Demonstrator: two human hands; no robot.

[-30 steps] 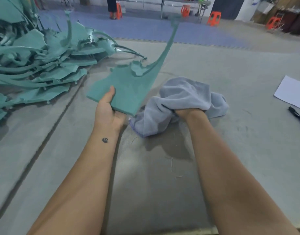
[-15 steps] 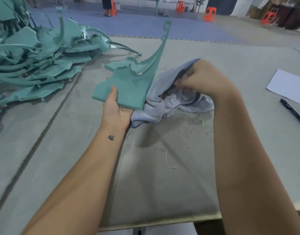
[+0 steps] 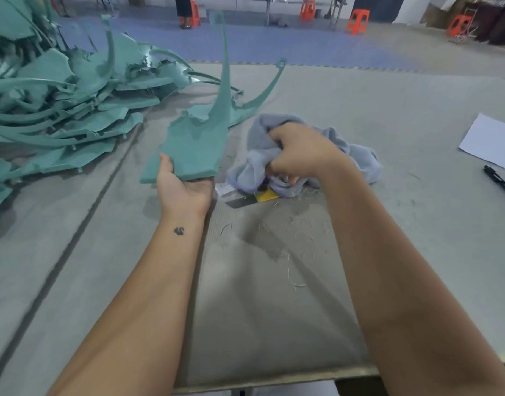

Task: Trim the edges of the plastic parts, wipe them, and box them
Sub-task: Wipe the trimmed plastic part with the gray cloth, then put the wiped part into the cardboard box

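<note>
1. Holding the near edge of a teal plastic part [image 3: 200, 144], the left hand [image 3: 185, 187] lies palm up beneath it, thumb pressed on the part's upper face at the left; the other fingers are hidden under the part, so I cannot tell how they lie.
2. The part sits just left of the view's centre, its flat body tilted up off the grey table [image 3: 274, 324], with two long curved prongs running toward 12 and 1 o'clock.
3. The right hand [image 3: 300, 151] is at 3 o'clock from the part, fingers curled and bunching a pale blue-grey cloth [image 3: 357, 158], which rests crumpled on the table.
4. The cloth lies just beside the part's right edge; whether the two touch cannot be told.
5. A small yellow piece [image 3: 266, 196] and a white label [image 3: 224, 190] peek out from the cloth's near edge, at 6 o'clock from the right hand.
6. Thin pale shavings [image 3: 291, 270] are scattered on the table toward 6 o'clock from the cloth.
7. A heap of teal plastic parts [image 3: 60, 110] fills the table at 9 to 11 o'clock from the held part, well apart from the left hand.
8. A white sheet of paper [image 3: 491, 141] and a black pen [image 3: 501, 181] lie at 3 o'clock, near the table's right side.
9. Orange stools [image 3: 357, 21] stand on the floor beyond the table, at 12 to 1 o'clock.
</note>
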